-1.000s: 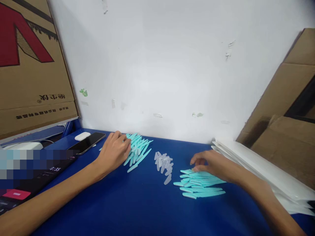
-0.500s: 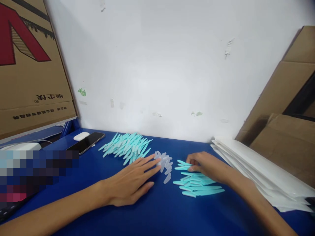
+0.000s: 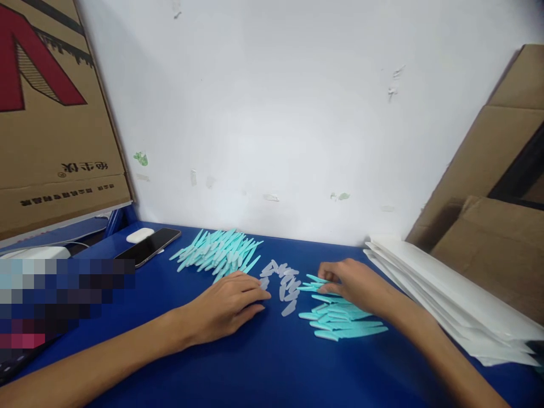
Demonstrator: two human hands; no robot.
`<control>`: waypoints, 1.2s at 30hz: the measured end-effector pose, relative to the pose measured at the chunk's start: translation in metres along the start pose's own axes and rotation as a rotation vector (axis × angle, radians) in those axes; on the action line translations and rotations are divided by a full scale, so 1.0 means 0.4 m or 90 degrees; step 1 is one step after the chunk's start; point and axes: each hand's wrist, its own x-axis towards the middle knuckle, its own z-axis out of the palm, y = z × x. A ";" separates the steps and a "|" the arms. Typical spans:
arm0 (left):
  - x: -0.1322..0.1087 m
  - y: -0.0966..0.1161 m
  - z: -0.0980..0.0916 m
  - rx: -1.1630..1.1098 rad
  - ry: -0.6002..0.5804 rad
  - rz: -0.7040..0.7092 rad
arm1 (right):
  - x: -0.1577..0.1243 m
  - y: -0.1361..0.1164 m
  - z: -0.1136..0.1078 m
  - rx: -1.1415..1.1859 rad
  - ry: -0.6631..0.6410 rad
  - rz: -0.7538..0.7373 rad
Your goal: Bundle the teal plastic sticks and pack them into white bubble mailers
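Note:
My left hand (image 3: 232, 303) rests low over the table with fingers extended and the thumb apart. Its fingertips touch the left edge of a loose group of small translucent blade caps (image 3: 289, 286). Behind it lies a heap of slim turquoise eyebrow razors (image 3: 216, 249) with pale ends. On the right, my right hand (image 3: 340, 279) pinches a turquoise razor at the top of a second pile of razors (image 3: 346, 323). Its thumb and curled fingers hide part of that razor. The razors in this second pile lie roughly side by side, pale ends towards the caps.
A phone (image 3: 149, 247) and a white rounded case (image 3: 140, 235) lie at the back left of the blue table (image 3: 272, 368). White envelopes (image 3: 442, 300) are stacked at the right. Cardboard boxes (image 3: 59, 141) flank both sides, and a white wall (image 3: 272, 113) closes off the back.
My left hand has drawn back slightly left, its fingers less spread, uncovering more caps; some caps have shifted left. My right hand has moved a little left with the razor in its fingers.

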 end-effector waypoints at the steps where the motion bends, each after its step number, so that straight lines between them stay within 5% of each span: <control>1: -0.001 -0.005 0.004 -0.003 0.010 0.004 | 0.001 0.000 0.001 -0.004 0.004 -0.001; 25: -0.005 -0.023 0.011 0.107 -0.013 -0.064 | 0.000 -0.021 -0.007 -0.026 0.087 -0.083; 30: -0.002 -0.007 0.012 0.043 0.048 -0.115 | -0.005 -0.065 -0.001 -0.067 0.166 -0.114; 36: -0.001 -0.005 0.014 0.026 0.145 -0.158 | -0.011 -0.146 0.015 -0.109 0.160 -0.202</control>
